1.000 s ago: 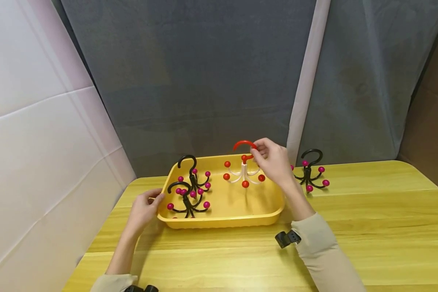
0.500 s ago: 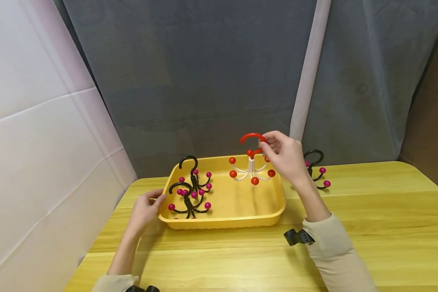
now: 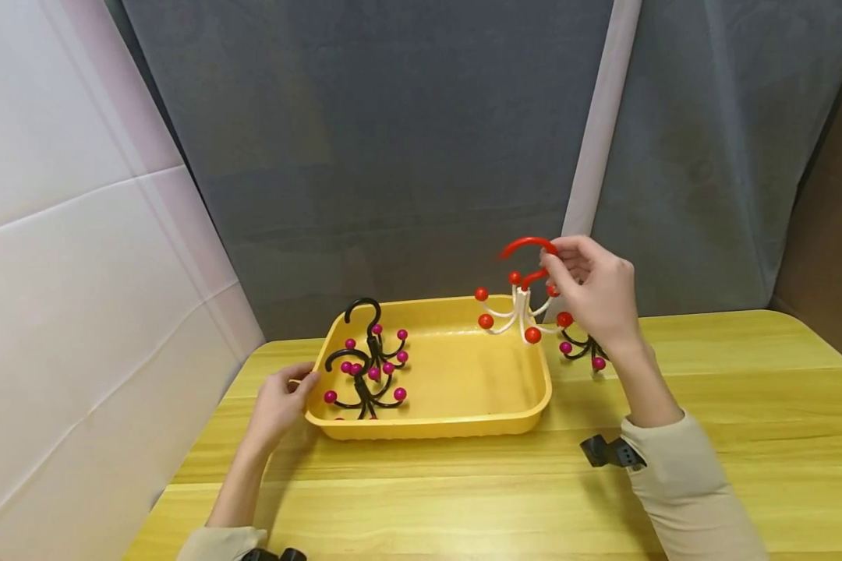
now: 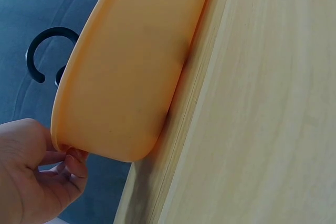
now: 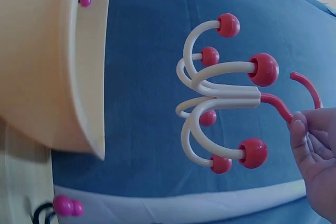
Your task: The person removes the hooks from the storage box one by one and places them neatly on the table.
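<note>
My right hand (image 3: pixel 599 292) pinches the curved red hook of a rotating hook hanger (image 3: pixel 521 304), whose white curved arms end in red balls. It hangs upright in the air, overlapping the right rear corner of the yellow tray (image 3: pixel 435 428) in the head view. In the right wrist view the hook hanger (image 5: pixel 226 95) is apart from the tray (image 5: pixel 73 77). At the tray's left side, thumb and fingers of my left hand (image 3: pixel 281 401) pinch the rim. Two black hook hangers with magenta balls stand inside, one in front (image 3: pixel 363 386) and one behind (image 3: pixel 373 343).
Another black hook hanger (image 3: pixel 589 345) stands on the wooden table (image 3: pixel 421 491) right of the tray, partly hidden by my right hand. A grey cloth (image 3: pixel 365 156) hangs behind the table, with a white panel (image 3: pixel 98 296) at the left.
My right hand has lifted the red and white hook hanger and carried it from over the tray's middle toward its right end. My left hand stays on the rim.
</note>
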`<act>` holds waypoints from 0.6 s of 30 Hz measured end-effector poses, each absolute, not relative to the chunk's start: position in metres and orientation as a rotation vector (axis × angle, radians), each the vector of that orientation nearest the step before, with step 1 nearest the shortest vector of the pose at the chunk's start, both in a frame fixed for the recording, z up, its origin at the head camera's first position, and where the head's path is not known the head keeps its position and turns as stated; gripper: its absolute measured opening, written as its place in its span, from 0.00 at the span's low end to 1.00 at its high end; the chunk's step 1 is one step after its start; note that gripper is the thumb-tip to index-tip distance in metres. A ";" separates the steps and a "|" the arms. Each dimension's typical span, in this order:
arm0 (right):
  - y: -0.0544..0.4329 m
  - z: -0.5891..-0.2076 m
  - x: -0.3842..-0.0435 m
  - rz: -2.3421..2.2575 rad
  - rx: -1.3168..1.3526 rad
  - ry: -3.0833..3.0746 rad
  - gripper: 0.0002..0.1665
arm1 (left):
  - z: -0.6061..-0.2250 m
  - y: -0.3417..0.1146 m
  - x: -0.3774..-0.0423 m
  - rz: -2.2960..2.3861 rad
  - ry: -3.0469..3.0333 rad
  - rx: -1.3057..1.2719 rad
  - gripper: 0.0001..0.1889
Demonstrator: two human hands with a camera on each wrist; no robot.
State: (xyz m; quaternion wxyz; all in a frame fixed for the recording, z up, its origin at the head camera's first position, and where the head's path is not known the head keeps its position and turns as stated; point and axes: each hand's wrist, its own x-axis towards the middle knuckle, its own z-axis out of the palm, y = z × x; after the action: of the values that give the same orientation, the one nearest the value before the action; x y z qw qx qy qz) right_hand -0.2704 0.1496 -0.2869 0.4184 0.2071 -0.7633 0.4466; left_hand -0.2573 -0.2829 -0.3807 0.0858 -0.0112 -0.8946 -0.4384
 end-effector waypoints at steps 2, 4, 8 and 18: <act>0.156 -0.286 -0.269 1.105 0.509 -1.887 0.09 | -0.380 -0.283 -0.257 -1.304 -2.667 -0.037 0.18; 0.163 -0.286 -0.269 1.090 0.494 -1.867 0.09 | -0.380 -0.283 -0.257 -1.303 -2.668 -0.037 0.18; 0.178 -0.285 -0.267 1.053 0.454 -1.857 0.09 | -0.380 -0.284 -0.256 -1.316 -2.672 -0.025 0.18; 0.214 -0.283 -0.260 1.013 0.323 -1.848 0.11 | -0.380 -0.285 -0.256 -1.303 -2.686 -0.019 0.19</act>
State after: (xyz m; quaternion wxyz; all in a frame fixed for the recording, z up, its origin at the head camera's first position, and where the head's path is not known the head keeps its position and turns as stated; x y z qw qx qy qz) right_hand -0.2602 0.2141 -0.2832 0.4835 0.1325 -0.7588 0.4158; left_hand -0.2561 -0.2852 -0.3799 0.0781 -0.0063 -0.8969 -0.4352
